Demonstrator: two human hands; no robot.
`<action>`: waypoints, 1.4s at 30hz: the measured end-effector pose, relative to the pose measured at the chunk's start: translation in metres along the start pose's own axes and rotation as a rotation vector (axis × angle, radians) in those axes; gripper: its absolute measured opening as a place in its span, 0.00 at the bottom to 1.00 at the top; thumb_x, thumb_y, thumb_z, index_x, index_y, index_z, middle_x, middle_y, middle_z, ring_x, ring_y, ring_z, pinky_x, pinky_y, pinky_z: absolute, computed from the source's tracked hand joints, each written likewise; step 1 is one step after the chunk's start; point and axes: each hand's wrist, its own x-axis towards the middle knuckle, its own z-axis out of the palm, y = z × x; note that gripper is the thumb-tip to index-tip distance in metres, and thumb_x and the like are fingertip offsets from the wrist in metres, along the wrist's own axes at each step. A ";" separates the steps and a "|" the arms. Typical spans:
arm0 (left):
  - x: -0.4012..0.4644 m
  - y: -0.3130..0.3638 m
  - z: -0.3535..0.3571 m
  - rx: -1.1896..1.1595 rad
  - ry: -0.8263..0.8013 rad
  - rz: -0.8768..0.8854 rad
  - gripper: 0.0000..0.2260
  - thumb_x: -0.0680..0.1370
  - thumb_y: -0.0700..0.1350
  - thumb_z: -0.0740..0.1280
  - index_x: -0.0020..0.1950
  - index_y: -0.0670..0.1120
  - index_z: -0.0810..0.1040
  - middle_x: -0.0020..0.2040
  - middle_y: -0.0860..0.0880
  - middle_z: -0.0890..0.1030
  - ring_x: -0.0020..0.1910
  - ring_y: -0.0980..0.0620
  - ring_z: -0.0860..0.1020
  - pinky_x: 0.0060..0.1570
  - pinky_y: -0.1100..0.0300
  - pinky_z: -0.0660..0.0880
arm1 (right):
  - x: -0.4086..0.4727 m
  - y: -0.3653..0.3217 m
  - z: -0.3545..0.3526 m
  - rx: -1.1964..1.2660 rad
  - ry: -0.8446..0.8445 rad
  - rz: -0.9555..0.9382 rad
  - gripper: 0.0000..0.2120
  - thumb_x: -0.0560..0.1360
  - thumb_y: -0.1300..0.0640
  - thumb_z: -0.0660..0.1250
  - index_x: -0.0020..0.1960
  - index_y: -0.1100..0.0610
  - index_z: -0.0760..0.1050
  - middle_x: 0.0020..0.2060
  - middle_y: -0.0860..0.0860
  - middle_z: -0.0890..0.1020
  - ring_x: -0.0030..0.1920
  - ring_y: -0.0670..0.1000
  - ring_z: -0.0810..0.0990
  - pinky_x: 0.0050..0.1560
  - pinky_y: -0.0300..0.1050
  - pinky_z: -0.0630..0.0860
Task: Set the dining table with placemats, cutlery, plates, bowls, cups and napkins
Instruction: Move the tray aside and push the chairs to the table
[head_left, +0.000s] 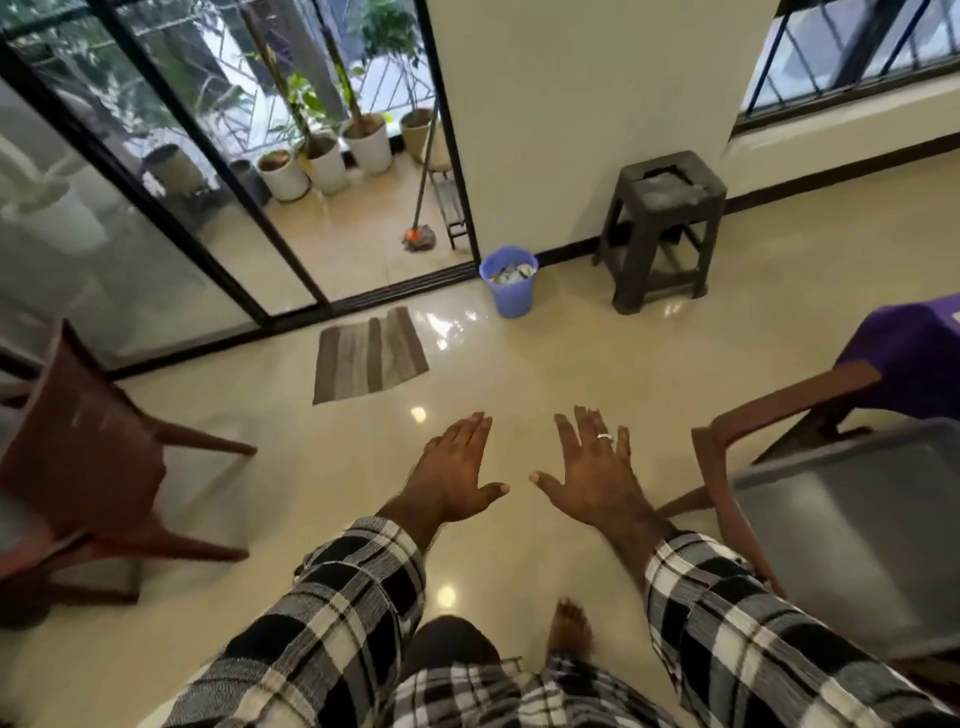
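Note:
My left hand (457, 470) and my right hand (592, 467) are stretched out in front of me over the glossy tiled floor, palms down, fingers straight and spread. Both hold nothing. A ring sits on one finger of the right hand. Checked black-and-white sleeves cover both forearms. No placemats, cutlery, plates, bowls, cups or napkins show in the head view. A purple cloth (909, 353) covers a surface at the right edge.
A brown chair (78, 457) stands at the left. Another chair with a grey seat (852, 525) stands at the right. Ahead are a striped floor mat (369, 353), a blue bin (510, 280), a dark plastic stool (662, 228) and a sliding glass door (156, 182).

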 end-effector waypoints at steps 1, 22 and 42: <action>0.025 -0.002 -0.013 0.004 -0.003 0.017 0.48 0.79 0.70 0.63 0.87 0.47 0.44 0.88 0.48 0.47 0.85 0.46 0.51 0.81 0.43 0.57 | 0.023 0.006 -0.013 0.008 0.015 0.015 0.47 0.76 0.26 0.54 0.86 0.53 0.49 0.85 0.60 0.51 0.84 0.62 0.48 0.80 0.71 0.43; 0.536 0.159 -0.151 0.346 -0.163 0.863 0.47 0.80 0.67 0.64 0.87 0.46 0.44 0.87 0.46 0.48 0.85 0.44 0.51 0.82 0.45 0.56 | 0.224 0.236 -0.095 0.251 0.260 0.916 0.45 0.77 0.27 0.53 0.85 0.51 0.48 0.85 0.58 0.49 0.85 0.60 0.45 0.80 0.71 0.40; 0.549 0.569 -0.009 0.750 -0.519 1.834 0.47 0.77 0.66 0.67 0.87 0.49 0.48 0.87 0.48 0.51 0.85 0.45 0.54 0.82 0.44 0.57 | 0.106 0.348 -0.032 0.624 0.499 1.944 0.47 0.75 0.28 0.54 0.85 0.55 0.55 0.84 0.61 0.55 0.85 0.62 0.50 0.79 0.74 0.42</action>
